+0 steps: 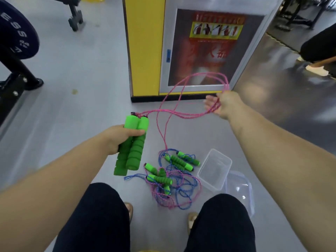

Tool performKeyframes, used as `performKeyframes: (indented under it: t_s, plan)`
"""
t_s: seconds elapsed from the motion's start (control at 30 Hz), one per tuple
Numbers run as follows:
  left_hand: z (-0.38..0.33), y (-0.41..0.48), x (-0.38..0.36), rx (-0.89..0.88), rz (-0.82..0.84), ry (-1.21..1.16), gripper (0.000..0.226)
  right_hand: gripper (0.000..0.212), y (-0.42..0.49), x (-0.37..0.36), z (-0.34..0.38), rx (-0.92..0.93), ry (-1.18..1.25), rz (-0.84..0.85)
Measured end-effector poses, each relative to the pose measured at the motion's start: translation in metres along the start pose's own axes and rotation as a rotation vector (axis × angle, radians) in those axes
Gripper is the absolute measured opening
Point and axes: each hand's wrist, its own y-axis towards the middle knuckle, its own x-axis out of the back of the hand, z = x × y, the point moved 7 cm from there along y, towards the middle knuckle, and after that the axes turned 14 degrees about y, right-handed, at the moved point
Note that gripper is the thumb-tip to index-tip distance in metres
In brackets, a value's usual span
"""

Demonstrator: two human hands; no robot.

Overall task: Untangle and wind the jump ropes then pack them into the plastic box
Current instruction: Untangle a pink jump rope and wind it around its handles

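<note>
Gripping two ribbed green foam handles [133, 142] side by side, the left hand [116, 139] is wrapping its fingers and thumb round the pair, so that grip is closed tight on them. From the tops of the handles the pink braided jump rope [181, 113] is running out in several loops to the right hand [221, 104]. That hand's grip is looking slack: the fingers are spread and nearly straight, and the loops are hanging across the palm rather than being clenched, though blur is making the thumb hard to read. One strand of this rope is trailing down into the tangled heap of blue and pink ropes with green handles [169, 179], which is lying on the grey floor [72, 115] just ahead of the person's feet. Just beside the heap the clear rectangular plastic box [215, 168] is sitting open with nothing visible inside, and its clear lid [240, 190] is lying against it. By the look of it the task is only getting started. One rope is being gathered and is not yet free of the heap, while several more are waiting to be untangled and wound. Nothing is packed.
</note>
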Motion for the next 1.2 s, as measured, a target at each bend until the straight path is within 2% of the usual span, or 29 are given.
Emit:
performKeyframes:
  t_s: [0.07, 0.13, 0.2, 0.27, 0.37, 0.47, 0.57, 0.67, 0.8, 0.9, 1.03, 1.1, 1.2]
  plan:
    - [0.012, 0.001, -0.006, 0.063, 0.079, 0.101, 0.029, 0.031, -0.002, 0.031, -0.061, -0.259, -0.148, -0.005]
    - [0.020, 0.000, -0.013, 0.094, 0.147, 0.204, 0.025, 0.023, -0.014, 0.059, -0.108, -0.390, -0.422, 0.021]
    - [0.026, -0.002, -0.023, 0.106, 0.215, 0.309, 0.021, 0.042, -0.025, 0.071, -0.131, -0.330, -0.828, 0.068]
    - [0.028, -0.003, -0.032, 0.110, 0.255, 0.433, 0.018, 0.058, -0.040, 0.050, -0.143, -0.142, -0.985, 0.249]
    - [0.021, -0.006, -0.047, 0.065, 0.282, 0.631, 0.023, 0.069, -0.076, 0.001, -0.154, -0.048, -0.911, 0.615]
    - [0.007, -0.012, -0.060, -0.007, 0.336, 0.786, 0.035, 0.075, -0.098, -0.024, -0.160, -0.069, -0.865, 0.814]
    - [-0.003, -0.017, -0.064, -0.044, 0.364, 0.826, 0.044, 0.042, -0.102, -0.028, -0.150, 0.034, -0.815, 0.779]
    - [-0.007, -0.020, -0.065, -0.037, 0.386, 0.691, 0.038, 0.020, -0.103, -0.021, -0.145, 0.038, -0.710, 0.735]
    - [-0.005, -0.023, -0.063, -0.051, 0.379, 0.579, 0.029, 0.033, -0.100, -0.002, -0.148, -0.082, -0.625, 0.681]
    - [0.000, -0.024, -0.064, -0.048, 0.379, 0.515, 0.022, 0.026, -0.099, 0.013, -0.151, -0.182, -0.543, 0.666]
    - [0.001, -0.031, -0.077, -0.028, 0.489, 0.489, 0.019, 0.025, -0.100, 0.019, -0.152, -0.203, -0.507, 0.667]
    - [-0.001, -0.033, -0.080, -0.015, 0.530, 0.508, 0.023, 0.031, -0.104, 0.017, -0.149, -0.213, -0.467, 0.686]
    - [-0.002, -0.038, -0.079, 0.005, 0.573, 0.586, 0.029, 0.028, -0.110, 0.013, -0.144, -0.183, -0.523, 0.732]
